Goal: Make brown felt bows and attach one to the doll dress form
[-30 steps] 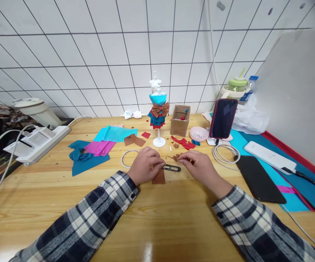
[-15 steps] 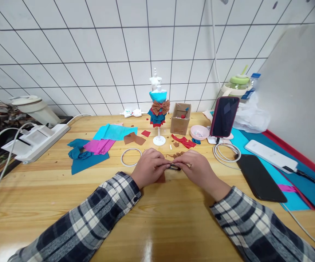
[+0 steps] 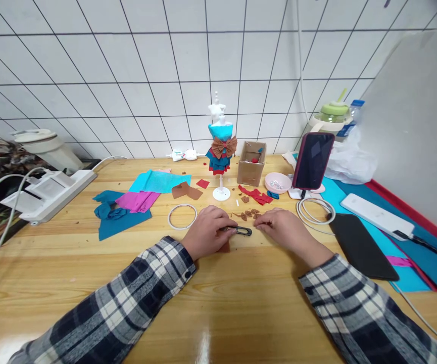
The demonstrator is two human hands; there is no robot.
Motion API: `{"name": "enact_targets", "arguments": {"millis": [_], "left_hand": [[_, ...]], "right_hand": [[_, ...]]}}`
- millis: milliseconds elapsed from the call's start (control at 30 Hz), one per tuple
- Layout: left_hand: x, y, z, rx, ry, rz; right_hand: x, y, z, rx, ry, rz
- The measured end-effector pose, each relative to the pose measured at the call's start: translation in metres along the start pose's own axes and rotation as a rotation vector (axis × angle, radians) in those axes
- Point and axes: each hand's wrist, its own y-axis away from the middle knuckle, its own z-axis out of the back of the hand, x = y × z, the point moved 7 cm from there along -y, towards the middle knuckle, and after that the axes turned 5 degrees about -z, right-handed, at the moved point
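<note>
My left hand (image 3: pixel 209 230) is closed around a slim black tool with a long loop end (image 3: pixel 243 231), its other end hidden by the fingers. Beneath that hand a corner of brown crepe paper (image 3: pixel 225 247) shows. My right hand (image 3: pixel 282 228) is closed in a pinch on a small brown paper scrap (image 3: pixel 256 217), beside a little group of brown scraps (image 3: pixel 244 216). Behind them a small white dress form (image 3: pixel 217 114) stands upright, wearing a turquoise, blue and red paper dress with a brown bow (image 3: pixel 224 147).
A white ring (image 3: pixel 182 217) and blue paper (image 3: pixel 123 224) lie left. A cardboard box (image 3: pixel 251 164), pink bowl of beads (image 3: pixel 278 181) and red scraps (image 3: pixel 256 195) sit behind. Right stand a propped phone (image 3: pixel 313 161), a coiled cable (image 3: pixel 314 210) and a black phone (image 3: pixel 362 247).
My right hand has moved right, away from the left hand, to the brown scraps. The black tool stays in my left hand, now more exposed.
</note>
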Motion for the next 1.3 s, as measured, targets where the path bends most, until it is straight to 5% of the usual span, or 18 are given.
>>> {"name": "enact_targets", "arguments": {"millis": [267,500,667,867,1100,1300], "left_hand": [[0.006,0.000,-0.001,-0.014,0.010,0.007],[0.001,0.003,0.007,0.000,-0.023,-0.020],[-0.010,0.031,0.009,0.187,-0.073,-0.099],[-0.017,0.046,0.001,0.265,-0.130,-0.134],[-0.017,0.041,-0.001,0.265,-0.128,-0.084],[-0.009,0.040,0.005,0.203,-0.112,-0.029]], "right_hand": [[0.019,0.007,0.006,-0.001,0.116,0.088],[0.009,0.005,0.007,-0.053,0.019,0.062],[0.024,0.009,0.014,-0.112,-0.030,0.096],[0.056,0.013,-0.004,0.007,0.101,0.171],[0.054,0.002,-0.009,-0.055,0.184,0.067],[0.041,-0.002,-0.009,-0.068,0.044,0.107]]}}
